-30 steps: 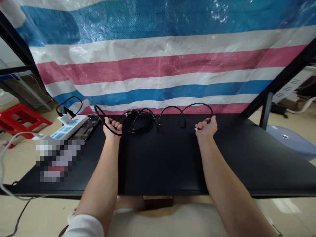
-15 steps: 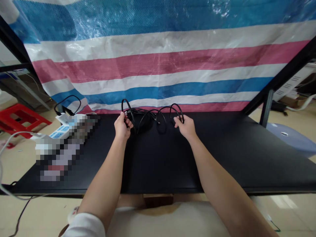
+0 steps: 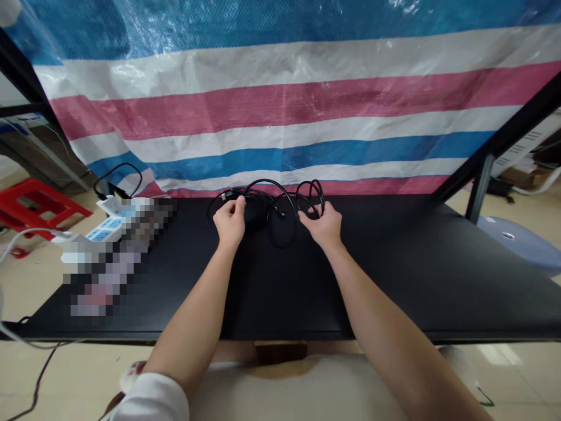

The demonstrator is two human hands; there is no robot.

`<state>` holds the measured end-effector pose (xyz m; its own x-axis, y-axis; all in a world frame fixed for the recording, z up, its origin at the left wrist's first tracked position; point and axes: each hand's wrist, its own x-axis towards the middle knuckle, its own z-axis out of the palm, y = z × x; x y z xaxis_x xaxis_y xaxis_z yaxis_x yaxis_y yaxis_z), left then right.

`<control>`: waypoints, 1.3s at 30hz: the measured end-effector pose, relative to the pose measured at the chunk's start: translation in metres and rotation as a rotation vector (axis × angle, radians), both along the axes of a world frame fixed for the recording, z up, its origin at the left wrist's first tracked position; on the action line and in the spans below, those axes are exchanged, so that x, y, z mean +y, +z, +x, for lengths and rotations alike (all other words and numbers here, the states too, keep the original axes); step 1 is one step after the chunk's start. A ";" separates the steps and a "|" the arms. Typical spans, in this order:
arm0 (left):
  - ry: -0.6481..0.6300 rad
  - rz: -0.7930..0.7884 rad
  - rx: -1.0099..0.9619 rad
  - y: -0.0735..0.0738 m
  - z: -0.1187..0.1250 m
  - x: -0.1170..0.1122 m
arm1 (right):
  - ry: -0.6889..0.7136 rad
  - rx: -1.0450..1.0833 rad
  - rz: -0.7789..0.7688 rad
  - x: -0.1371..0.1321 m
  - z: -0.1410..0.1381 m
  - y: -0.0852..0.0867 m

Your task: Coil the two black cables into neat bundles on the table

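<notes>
A long black cable (image 3: 294,211) runs in loose loops between my two hands, over the black tabletop (image 3: 280,280). My left hand (image 3: 231,221) is closed in a pinch on one stretch of it. In my right hand (image 3: 323,224), also closed, are several small coils of the same cable, standing up above the fingers. Behind my left hand more black cable lies in a heap, with a light metal plug end (image 3: 223,197) beside the fingers. Another small plug end (image 3: 283,214) shows between the hands. My fingers partly cover the gripped stretches.
A white power strip (image 3: 105,229) with plugs stands at the table's left edge, next to a blurred-out patch. A striped plastic sheet (image 3: 280,105) hangs behind the table. A red stool (image 3: 39,204) is at left, a bluish lid-like object (image 3: 517,240) at right.
My left hand has moved right and let its upright loop go, now pinching the cable nearer the middle. The right hand has shifted slightly left, with more coils showing in it.
</notes>
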<state>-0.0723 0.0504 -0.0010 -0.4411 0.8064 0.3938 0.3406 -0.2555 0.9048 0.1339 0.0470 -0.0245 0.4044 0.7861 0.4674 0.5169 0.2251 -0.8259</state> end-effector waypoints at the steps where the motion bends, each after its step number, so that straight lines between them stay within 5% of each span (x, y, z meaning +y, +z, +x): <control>1: 0.001 -0.004 0.003 0.000 0.001 0.000 | -0.007 0.006 -0.019 0.000 -0.002 0.000; 8: 0.014 -0.078 0.064 0.003 0.002 -0.003 | -0.038 0.579 0.010 0.015 0.005 -0.001; 12: 0.054 -0.116 0.130 0.007 0.004 -0.007 | 0.134 0.830 0.043 0.017 0.014 0.000; 21: 0.057 -0.123 0.227 0.007 0.036 -0.023 | 0.472 0.718 0.092 -0.005 -0.015 0.010; 25: -0.102 -0.148 0.116 0.002 0.038 -0.020 | 0.596 0.762 0.024 -0.012 -0.019 0.016; 29: -0.335 -0.347 -0.069 0.004 0.030 -0.016 | 0.766 0.852 -0.093 -0.014 -0.010 0.020; 33: -0.490 -0.422 0.023 0.004 0.023 -0.014 | 0.894 0.887 -0.179 -0.016 -0.006 0.020; 36: -0.511 -0.442 -0.001 0.002 0.022 -0.012 | 0.861 0.866 -0.227 -0.014 -0.011 0.017; 39: -0.477 -0.411 -0.234 0.002 0.024 -0.009 | 0.605 0.763 -0.242 -0.009 -0.022 0.011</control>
<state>-0.0479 0.0410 0.0009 -0.0354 0.9981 -0.0500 0.0589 0.0521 0.9969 0.1115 0.0382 -0.0133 0.0297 0.9983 0.0501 -0.3157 0.0569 -0.9471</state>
